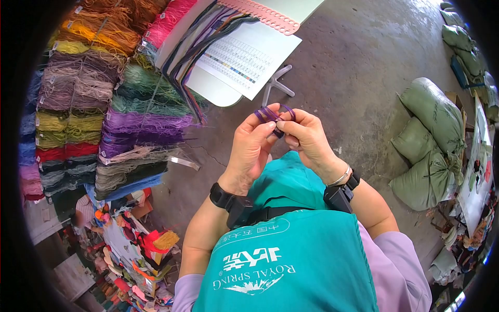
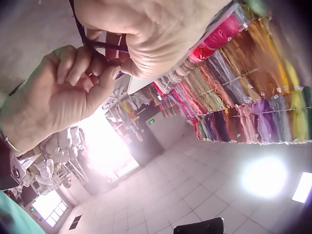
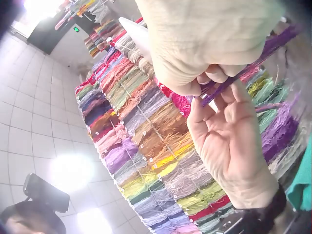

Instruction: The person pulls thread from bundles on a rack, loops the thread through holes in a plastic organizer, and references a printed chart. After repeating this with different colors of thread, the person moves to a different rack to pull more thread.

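Purple yarn [image 1: 268,113] is looped between my two hands, in front of the teal apron. My left hand [image 1: 248,148] pinches it between thumb and fingers, and my right hand [image 1: 307,139] pinches it close beside, fingertips nearly meeting. A darker end hangs just below the fingertips. In the right wrist view a purple bundle of yarn [image 3: 275,45] runs out past the right hand [image 3: 204,44], while the left hand [image 3: 229,134] sits under it, palm showing. Strands of the yarn [image 2: 109,47] cross between the hands in the left wrist view; the pinching fingertips partly hide them.
Stacked skeins of coloured yarn [image 1: 75,83] rise at the left. Ahead, dark yarn strands [image 1: 189,52] hang from a pink perforated strip [image 1: 265,15] beside a printed sheet [image 1: 236,60] on a white table. Green sacks [image 1: 429,151] lie on the floor at the right.
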The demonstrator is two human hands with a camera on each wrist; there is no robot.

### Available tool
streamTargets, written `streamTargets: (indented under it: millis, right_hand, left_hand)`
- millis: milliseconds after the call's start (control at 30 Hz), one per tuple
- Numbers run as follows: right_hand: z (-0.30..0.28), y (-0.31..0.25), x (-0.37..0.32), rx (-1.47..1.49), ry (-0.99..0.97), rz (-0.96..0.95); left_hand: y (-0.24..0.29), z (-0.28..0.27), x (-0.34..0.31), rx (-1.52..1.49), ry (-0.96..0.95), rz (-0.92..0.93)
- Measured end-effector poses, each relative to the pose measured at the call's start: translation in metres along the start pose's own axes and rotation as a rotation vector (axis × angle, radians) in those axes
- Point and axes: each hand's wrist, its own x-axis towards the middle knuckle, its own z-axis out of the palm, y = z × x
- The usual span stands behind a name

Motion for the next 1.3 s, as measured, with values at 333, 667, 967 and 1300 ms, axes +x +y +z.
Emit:
streamTargets:
  millis: [333, 667, 967, 1300]
  right_hand:
    - [-0.0006, 0.0005, -0.0008, -0.009, -0.011, 0.001]
    - [0.0018, -0.0033, -0.0041, 0.001, -0.01, 0.013]
    - [-0.0006, 0.0017, -0.0004, 0.037, -0.01, -0.039]
    - [0.0036, -0.0021, -0.0022, 0.019, -0.043, -0.025]
  left_hand:
    - [0.0004, 0.0036, 0.0002, 0.015, 0.035, 0.014]
    - [-0.0025, 0.0013, 0.0003, 0.02, 0.043, 0.032]
    - [0.0008, 0.0048, -0.0019, 0.006, 0.06, 0.041]
    - [0.0023, -0.003, -0.0016, 0.005, 0.0, 0.053]
